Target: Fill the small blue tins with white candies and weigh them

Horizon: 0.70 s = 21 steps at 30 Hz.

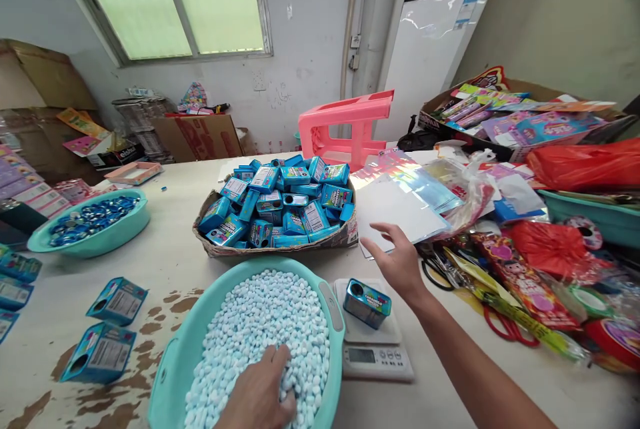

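Observation:
My left hand (263, 386) is dug into a heap of small pale blue and white candies (270, 302) in a turquoise basin (167, 369). Its fingers curl around some of the candies, with the fingertips partly hidden. My right hand (397, 262) hovers above the table with thumb and fingers apart, holding nothing. Just below and left of it, a blue tin (367, 302) with a round opening rests on a white digital scale (377, 362). Behind the basin stands a cardboard tray (280, 251) heaped with similar blue tins (265, 178).
At left are two tins with openings (107, 352), several more at the edge, and a basin of shiny blue pieces (95, 221). A pink stool (345, 126) stands at the back. Scissors (507, 329), packets and bags crowd the right. Brown stains (145, 349) mark the table.

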Available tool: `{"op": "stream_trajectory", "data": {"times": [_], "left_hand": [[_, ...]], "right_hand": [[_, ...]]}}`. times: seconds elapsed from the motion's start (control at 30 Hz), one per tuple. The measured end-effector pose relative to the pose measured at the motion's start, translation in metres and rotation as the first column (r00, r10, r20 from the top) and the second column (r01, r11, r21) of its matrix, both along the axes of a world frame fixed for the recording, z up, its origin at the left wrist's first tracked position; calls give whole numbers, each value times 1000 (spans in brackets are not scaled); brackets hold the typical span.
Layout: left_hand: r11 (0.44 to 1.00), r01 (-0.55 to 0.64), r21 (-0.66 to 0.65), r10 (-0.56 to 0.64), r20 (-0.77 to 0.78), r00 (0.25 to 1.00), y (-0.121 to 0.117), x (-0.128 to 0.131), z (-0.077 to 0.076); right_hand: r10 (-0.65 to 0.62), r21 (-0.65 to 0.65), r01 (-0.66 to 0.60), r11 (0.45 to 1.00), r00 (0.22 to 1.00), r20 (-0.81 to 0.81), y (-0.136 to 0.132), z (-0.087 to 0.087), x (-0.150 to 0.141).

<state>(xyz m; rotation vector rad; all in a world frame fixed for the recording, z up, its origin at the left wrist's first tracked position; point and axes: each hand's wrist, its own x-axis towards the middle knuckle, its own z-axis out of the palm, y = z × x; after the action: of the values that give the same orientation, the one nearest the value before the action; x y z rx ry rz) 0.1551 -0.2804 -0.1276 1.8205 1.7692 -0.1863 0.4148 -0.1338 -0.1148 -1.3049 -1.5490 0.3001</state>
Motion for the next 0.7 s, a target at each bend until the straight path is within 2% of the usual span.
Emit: {"op": "stream_trajectory", "data": {"times": [0.07,0.1,0.17,0.23,0.37,0.43,0.5,0.53,0.57,0.6,0.63,0.7], "left_hand": [[1000,-16,2,16,2,1000,2,-1,1],[1000,-18,2,18,2,1000,3,-3,1],[1000,-20,0,20,9,1000,5,-7,-2],[999,-30,-10,30,27,999,8,-12,-9],[997,-69,14,69,43,997,13,-21,-26],[991,-128,47,125,59,990,14,-25,-31],[967,-240,83,221,190,957,15,-29,-32],[945,-319,80,280,310,909,14,-32,-30],[916,-400,36,342,453,823,14,-34,-27],[882,-469,-50,403,596,694,14,-36,-23],[841,-516,-163,462,712,529,14,-39,-19],[736,-550,-395,557,815,161,16,-44,-11]], "right_hand": [[95,11,-101,995,962,256,42,24,-21],[146,-8,-152,988,936,322,62,33,-36],[229,-51,-228,972,886,404,98,44,-67],[281,-106,-262,959,845,455,126,47,-99],[298,-194,-232,953,826,478,157,39,-138],[290,-210,-214,954,840,458,163,37,-142],[279,-201,-212,956,865,416,164,41,-137],[277,-187,-219,958,880,387,162,45,-132],[279,-170,-232,958,893,352,158,51,-125],[285,-152,-248,957,905,315,152,58,-117],[295,-135,-267,954,914,279,143,66,-109],[331,-103,-318,943,927,175,113,80,-92]]}}
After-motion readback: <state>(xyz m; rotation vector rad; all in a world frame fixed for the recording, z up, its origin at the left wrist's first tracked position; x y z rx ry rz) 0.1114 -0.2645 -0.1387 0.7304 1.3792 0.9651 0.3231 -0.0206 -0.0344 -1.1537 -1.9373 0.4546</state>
